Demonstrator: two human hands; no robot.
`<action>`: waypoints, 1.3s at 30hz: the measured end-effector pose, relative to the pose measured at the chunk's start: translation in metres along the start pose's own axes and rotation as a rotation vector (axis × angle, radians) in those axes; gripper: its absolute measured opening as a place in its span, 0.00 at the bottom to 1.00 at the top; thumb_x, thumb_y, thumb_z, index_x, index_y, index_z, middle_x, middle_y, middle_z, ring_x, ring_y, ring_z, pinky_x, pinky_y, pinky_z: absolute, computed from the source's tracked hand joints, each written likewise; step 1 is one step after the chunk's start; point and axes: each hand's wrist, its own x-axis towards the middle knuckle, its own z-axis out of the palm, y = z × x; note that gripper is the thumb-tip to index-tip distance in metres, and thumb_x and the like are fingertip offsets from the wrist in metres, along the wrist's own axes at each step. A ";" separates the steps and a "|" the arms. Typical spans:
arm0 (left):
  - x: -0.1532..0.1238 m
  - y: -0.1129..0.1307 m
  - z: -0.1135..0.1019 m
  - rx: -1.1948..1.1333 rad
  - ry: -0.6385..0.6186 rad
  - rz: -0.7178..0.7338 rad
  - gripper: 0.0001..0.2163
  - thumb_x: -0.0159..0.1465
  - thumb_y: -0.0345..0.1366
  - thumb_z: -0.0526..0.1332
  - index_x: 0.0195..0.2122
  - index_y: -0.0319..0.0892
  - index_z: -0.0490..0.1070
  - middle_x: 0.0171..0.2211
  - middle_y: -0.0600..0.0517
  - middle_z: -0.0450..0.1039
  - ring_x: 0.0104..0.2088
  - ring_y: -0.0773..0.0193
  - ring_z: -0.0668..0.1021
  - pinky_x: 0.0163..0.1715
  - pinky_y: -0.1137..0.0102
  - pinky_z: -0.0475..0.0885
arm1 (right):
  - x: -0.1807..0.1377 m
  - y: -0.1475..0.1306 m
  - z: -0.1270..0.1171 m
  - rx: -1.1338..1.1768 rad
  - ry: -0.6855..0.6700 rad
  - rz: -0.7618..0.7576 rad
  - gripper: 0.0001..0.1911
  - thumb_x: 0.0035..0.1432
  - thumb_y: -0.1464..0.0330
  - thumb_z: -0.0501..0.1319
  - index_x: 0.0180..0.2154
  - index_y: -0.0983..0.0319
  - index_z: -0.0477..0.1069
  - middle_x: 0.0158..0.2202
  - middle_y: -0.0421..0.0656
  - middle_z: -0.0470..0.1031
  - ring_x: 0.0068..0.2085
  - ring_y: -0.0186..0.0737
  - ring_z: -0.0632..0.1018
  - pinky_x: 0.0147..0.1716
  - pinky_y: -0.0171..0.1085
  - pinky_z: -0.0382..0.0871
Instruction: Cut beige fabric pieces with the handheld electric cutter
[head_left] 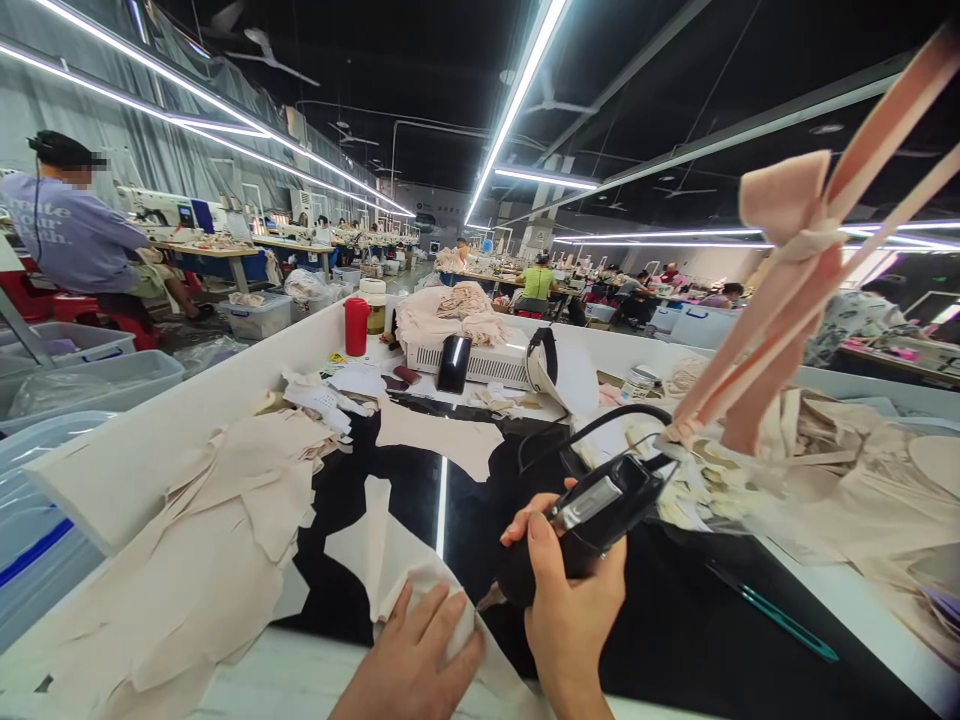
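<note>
My left hand (424,645) lies with fingers stretched out on a pale beige fabric piece (352,545), pressing it to the glossy black board (645,640). My right hand (566,610) is wrapped round a black corded hand-held power tool (611,505). Its narrow metal tip points down and left, close to the fabric's edge beside my left hand; whether it touches cannot be made out. Pink fabric strips (795,260) knotted together run from the upper right to the tool's cord end. Another cut fabric piece (442,440) lies flat farther back on the board.
A pile of beige fabric pieces (217,530) covers the left side. Slim teal tweezers (787,612) lie at the right. At the back stand a red container (357,327), a white vented box (480,365) and a black object (454,364). A person (75,220) sits at left.
</note>
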 end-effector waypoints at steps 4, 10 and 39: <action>-0.003 0.002 0.005 -0.024 0.026 -0.022 0.26 0.77 0.58 0.48 0.57 0.46 0.77 0.53 0.45 0.79 0.53 0.51 0.80 0.55 0.60 0.77 | -0.003 0.001 0.002 -0.020 0.001 0.007 0.21 0.59 0.64 0.74 0.51 0.58 0.70 0.31 0.35 0.79 0.24 0.34 0.78 0.27 0.35 0.76; -0.002 0.006 0.006 -0.018 0.060 -0.072 0.12 0.78 0.42 0.55 0.54 0.47 0.76 0.51 0.46 0.80 0.52 0.52 0.81 0.56 0.59 0.77 | 0.004 0.004 0.003 -0.020 0.001 0.008 0.21 0.60 0.62 0.73 0.51 0.57 0.69 0.31 0.35 0.78 0.25 0.34 0.77 0.27 0.36 0.76; 0.038 -0.043 -0.030 -0.240 -0.578 -0.285 0.20 0.62 0.15 0.59 0.49 0.45 0.75 0.57 0.50 0.77 0.47 0.57 0.80 0.46 0.67 0.77 | 0.012 -0.014 -0.017 0.027 -0.011 0.062 0.25 0.56 0.61 0.76 0.51 0.56 0.70 0.33 0.35 0.77 0.26 0.35 0.77 0.29 0.38 0.76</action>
